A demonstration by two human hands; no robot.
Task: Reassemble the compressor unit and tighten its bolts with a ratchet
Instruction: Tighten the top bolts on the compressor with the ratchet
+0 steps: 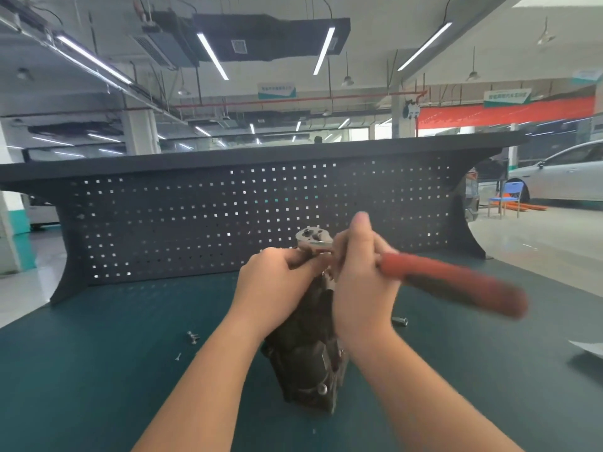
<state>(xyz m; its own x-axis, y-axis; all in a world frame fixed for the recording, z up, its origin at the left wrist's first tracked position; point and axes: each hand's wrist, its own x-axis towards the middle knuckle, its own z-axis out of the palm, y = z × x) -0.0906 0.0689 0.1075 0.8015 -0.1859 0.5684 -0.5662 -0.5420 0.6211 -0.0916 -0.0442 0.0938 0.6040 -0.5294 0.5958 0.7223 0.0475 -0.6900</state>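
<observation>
A dark, grimy compressor unit (305,360) stands upright on the green bench mat (114,337), its silver top plate (311,238) showing above my hands. My left hand (274,288) curls round the upper part of the unit just under that plate. My right hand (362,275) grips a ratchet with a red handle (453,282), thumb raised; the handle sticks out to the right and is blurred. The ratchet's metal head (318,245) lies on the top plate. The bolt under it is hidden.
Loose bolts lie on the mat: a small cluster (193,337) left of the unit, one screw (178,356) nearer me, and one bolt (399,320) to the right. A grey sheet (587,349) pokes in at the right edge. A dark pegboard (244,216) backs the bench.
</observation>
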